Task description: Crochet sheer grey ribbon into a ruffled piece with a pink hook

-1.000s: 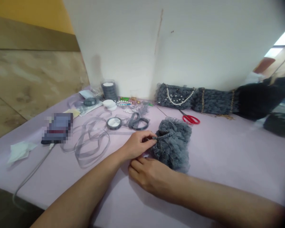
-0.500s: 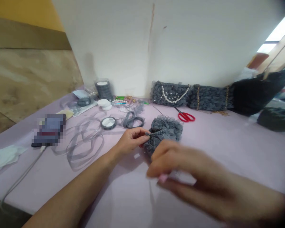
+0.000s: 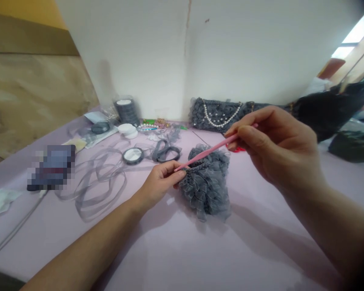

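Observation:
A grey ruffled ribbon bag stands on the table in front of me. My left hand pinches its upper left edge between thumb and fingers. In my right hand, raised to the right of the bag, is a pink crochet hook, held near its back end. The hook slants down to the left across the bag's top, and its tip lies at my left fingertips. Whether the tip is inside a stitch I cannot tell.
Grey ribbon lies in loops at the left, beside a ribbon spool and a phone on a cable. A pearl-chained grey bag stands against the wall. Red-handled scissors are partly hidden behind my right hand.
My right hand has risen from the near side of the bag to its upper right, bringing the pink hook's tip to the bag's edge. My left hand keeps its pinch. The view has shifted slightly.

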`<state>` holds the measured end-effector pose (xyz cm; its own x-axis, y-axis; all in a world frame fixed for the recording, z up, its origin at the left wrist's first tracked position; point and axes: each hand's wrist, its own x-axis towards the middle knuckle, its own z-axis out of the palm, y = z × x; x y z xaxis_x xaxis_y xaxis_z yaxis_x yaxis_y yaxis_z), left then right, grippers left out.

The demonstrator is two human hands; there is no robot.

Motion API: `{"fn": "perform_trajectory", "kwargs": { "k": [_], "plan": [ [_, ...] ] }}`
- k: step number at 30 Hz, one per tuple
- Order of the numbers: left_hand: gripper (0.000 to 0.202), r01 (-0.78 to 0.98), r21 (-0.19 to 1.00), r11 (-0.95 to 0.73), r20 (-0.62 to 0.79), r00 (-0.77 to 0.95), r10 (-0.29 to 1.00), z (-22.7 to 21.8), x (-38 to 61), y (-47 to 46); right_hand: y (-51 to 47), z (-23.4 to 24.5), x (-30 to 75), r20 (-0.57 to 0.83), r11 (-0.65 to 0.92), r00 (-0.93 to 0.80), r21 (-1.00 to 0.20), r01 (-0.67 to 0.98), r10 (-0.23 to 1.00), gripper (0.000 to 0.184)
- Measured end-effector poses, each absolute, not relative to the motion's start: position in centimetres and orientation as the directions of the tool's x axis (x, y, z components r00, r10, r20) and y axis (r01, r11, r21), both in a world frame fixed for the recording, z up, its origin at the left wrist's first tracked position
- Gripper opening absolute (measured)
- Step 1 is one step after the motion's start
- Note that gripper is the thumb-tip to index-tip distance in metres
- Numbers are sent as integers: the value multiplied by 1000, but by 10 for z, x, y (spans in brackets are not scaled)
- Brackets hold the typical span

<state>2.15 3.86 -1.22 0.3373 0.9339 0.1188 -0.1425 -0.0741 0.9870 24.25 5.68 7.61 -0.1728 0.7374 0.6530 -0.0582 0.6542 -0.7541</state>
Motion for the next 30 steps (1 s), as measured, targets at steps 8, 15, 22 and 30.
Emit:
{"fn": "perform_trajectory", "kwargs": {
  "k": [8, 15, 22, 30],
  "plan": [
    [19, -168, 985, -41, 91, 305, 948, -14, 21, 39, 50, 87, 247, 755, 761, -136, -604, 235, 641, 6],
    [17, -175, 984, -35, 88, 306, 948, -16, 20, 40, 52, 80, 245, 779, 780, -164, -539, 317, 605, 8],
    [18, -175, 984, -40, 91, 298, 950, -17, 20, 41, 53, 79, 246, 754, 756, -160, -570, 322, 637, 7],
    [20, -172, 984, -34, 83, 282, 956, -16, 20, 40, 52, 74, 242, 751, 762, -169, -586, 277, 639, 8]
  ]
}}
